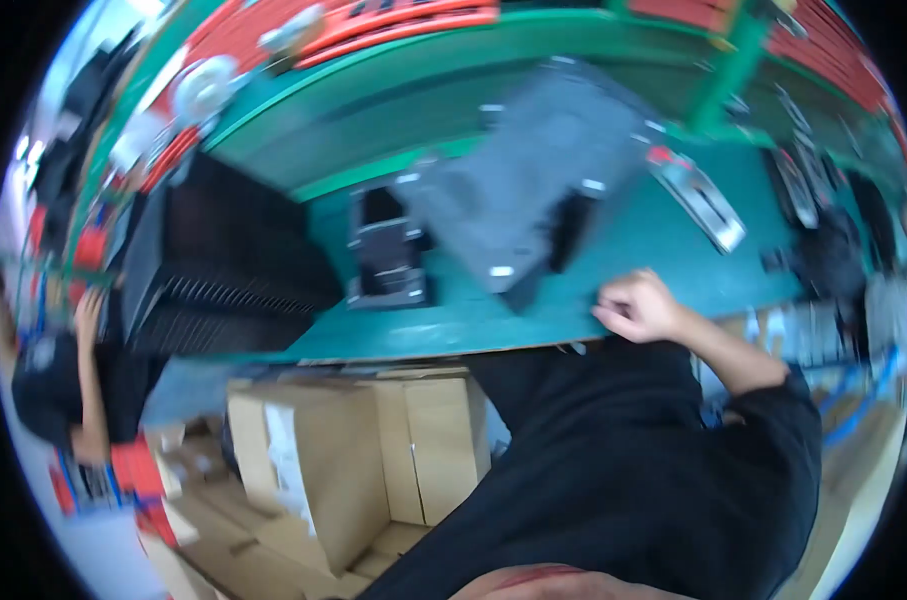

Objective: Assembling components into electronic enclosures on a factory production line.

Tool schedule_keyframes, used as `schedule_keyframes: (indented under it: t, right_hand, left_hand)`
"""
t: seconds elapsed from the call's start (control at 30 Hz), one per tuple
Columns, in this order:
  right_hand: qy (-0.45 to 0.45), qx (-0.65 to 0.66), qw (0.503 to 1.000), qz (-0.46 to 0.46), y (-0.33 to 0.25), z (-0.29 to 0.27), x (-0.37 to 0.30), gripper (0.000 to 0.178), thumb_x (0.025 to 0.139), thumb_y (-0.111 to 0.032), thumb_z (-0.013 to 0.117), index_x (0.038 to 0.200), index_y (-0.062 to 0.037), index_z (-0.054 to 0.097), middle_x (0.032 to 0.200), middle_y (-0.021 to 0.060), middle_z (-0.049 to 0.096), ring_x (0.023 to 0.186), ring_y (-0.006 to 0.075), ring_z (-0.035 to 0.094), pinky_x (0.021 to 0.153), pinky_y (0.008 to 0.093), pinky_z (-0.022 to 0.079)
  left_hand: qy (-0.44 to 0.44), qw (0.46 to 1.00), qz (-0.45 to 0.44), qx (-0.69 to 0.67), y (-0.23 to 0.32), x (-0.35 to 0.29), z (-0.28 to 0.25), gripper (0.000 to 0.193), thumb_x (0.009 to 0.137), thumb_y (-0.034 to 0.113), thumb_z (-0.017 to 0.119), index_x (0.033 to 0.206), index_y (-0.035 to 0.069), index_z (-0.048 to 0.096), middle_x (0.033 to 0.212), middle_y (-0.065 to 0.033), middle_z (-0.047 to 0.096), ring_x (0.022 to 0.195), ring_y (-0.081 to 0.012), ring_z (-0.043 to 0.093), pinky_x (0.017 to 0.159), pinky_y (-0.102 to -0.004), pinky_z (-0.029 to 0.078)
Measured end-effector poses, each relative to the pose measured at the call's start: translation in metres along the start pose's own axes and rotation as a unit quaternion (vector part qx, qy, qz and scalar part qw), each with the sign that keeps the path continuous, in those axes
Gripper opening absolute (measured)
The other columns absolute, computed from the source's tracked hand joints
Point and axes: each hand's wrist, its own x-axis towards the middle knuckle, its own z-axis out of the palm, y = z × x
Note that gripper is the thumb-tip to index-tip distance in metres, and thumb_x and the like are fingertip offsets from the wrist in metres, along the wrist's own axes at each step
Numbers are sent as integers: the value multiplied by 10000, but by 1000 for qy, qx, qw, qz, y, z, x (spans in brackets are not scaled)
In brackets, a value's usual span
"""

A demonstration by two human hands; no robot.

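My right hand [635,305] is closed into a fist near the front edge of the green bench top [473,328]. Its curled fingers hide whatever may be inside. My left hand is not in view. Beyond the right hand lies a large dark grey moulded panel [533,170] with small white tabs at its corners, blurred by motion. To the panel's left sits a smaller black rectangular part [388,255] with a light frame. A long silver-and-black tool with a red end [701,200] lies to the right of the panel.
A black case with slotted vents [228,255] stands at the bench's left. Below the edge is an open cardboard box [343,460]. Black items [828,255] crowd the right end. Red trays [403,25] line the green shelf [413,75]. A co-worker's arm [90,380] shows far left.
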Motion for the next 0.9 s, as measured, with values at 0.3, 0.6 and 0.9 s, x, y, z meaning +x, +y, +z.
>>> schedule_keyframes:
  t: [0.3,0.6,0.9]
  right_hand:
    - [27,13,999,28,-4,5,0,329,885,-217,672,640,-94,490,554,65,487,495,288,520,477,406,377]
    - [35,-1,999,16,4,8,-5,335,884,-212,658,631,-91,474,555,49,482,509,276,531,477,414,371]
    - [28,14,999,11,-1,6,-3,330,878,-212,657,632,-94,472,563,44,492,515,274,535,476,415,365]
  left_hand:
    - [-11,981,178,-76,223,166,12,656,818,169,745,1440,136,539,1108,-227,729,1114,-378,684,954,-457,564]
    - [-56,962,256,-80,321,207,-12,671,815,160,750,1448,140,528,1096,-222,730,1103,-375,688,943,-455,569]
    - [-122,951,273,-74,329,208,-12,686,812,151,756,1455,143,516,1083,-217,731,1091,-373,693,932,-454,574]
